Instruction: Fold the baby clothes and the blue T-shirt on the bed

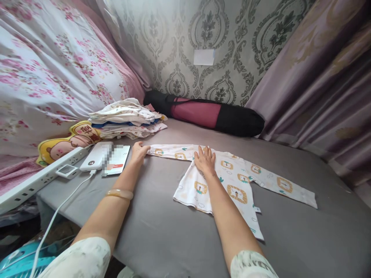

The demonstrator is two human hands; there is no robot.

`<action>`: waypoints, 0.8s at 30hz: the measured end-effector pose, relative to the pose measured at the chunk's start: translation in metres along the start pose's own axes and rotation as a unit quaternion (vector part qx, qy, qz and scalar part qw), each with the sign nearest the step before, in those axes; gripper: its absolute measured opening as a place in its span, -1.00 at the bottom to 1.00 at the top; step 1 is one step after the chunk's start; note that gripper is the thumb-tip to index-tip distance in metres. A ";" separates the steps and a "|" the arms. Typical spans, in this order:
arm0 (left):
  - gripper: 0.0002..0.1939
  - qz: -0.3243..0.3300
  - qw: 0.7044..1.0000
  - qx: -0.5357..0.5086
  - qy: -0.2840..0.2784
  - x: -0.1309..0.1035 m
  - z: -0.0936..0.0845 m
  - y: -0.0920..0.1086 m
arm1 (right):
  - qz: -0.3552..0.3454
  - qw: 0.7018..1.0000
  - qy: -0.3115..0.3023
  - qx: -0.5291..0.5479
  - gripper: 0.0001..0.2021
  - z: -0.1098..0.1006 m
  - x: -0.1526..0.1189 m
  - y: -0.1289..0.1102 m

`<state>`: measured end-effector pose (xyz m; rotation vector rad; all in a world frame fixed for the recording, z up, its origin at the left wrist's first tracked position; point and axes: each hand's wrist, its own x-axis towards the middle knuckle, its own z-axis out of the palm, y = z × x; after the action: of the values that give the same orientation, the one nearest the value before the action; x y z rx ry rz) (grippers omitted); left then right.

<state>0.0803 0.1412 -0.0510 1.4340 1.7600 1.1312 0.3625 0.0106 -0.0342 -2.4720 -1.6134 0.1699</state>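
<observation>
A small white long-sleeved shirt (232, 181) with lion prints lies spread on the grey-covered surface (156, 224), both sleeves stretched out sideways. At the end of its left sleeve, my left hand (139, 151) pinches the cuff between thumb and fingers. My right hand (205, 159) rests flat on the shirt near that sleeve's shoulder, fingers spread. A small tag sticks out from the shirt's right side edge. Part of the shirt's body is hidden under my right forearm.
Folded clothes (127, 117) are stacked at the back left. A black and maroon bag (197, 112) lies along the wall. On the left are a phone (123, 158), a white power bank (95, 156) with a cable, a charger (67, 171), a power strip (37, 181) and a yellow cushion (69, 143).
</observation>
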 end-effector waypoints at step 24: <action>-0.61 0.261 0.943 0.204 -0.007 0.013 0.009 0.005 | 0.013 0.998 -0.055 -0.028 -0.44 -0.004 0.003 -0.005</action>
<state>0.0870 0.1566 -0.0492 2.2526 1.7164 1.0282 0.3601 0.0146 -0.0293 -2.5677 -1.6518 0.2738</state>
